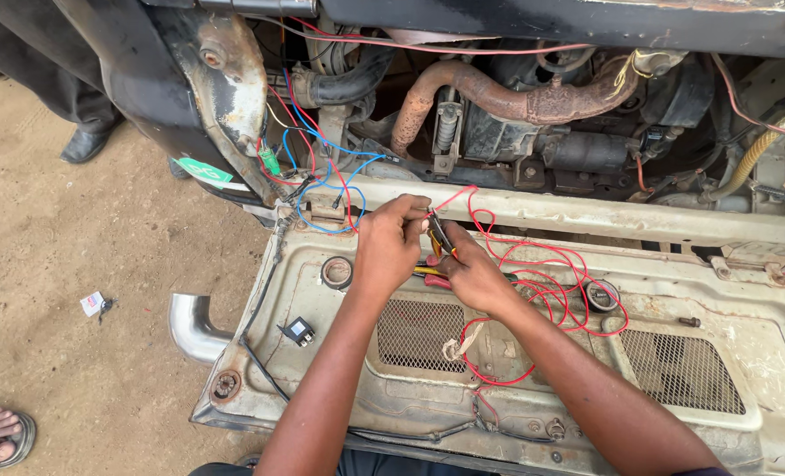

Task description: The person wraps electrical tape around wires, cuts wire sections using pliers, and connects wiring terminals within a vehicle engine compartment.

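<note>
Both hands meet over the grey metal panel (674, 291): left hand (390, 242) pinches the red wire (533, 264), right hand (472, 273) grips the pliers (436, 236) on it.

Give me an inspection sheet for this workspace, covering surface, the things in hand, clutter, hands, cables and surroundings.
Surface: dirty pale metal panel with two mesh grilles, lying open below the engine bay.
Things in hand: pliers with red and yellow grips, held at a red wire.
Clutter: small black relay and tape roll on the panel; second roll among the wire loops.
Hands: left hand pinches the red wire near the pliers' tip; right hand grips the pliers.
Cables: red wire loops loosely over the panel; blue and red wires tangle at the bay's left.
Surroundings: rusty pipe above; chrome pipe elbow on sandy ground; a bystander's sandalled foot and black shoe.
</note>
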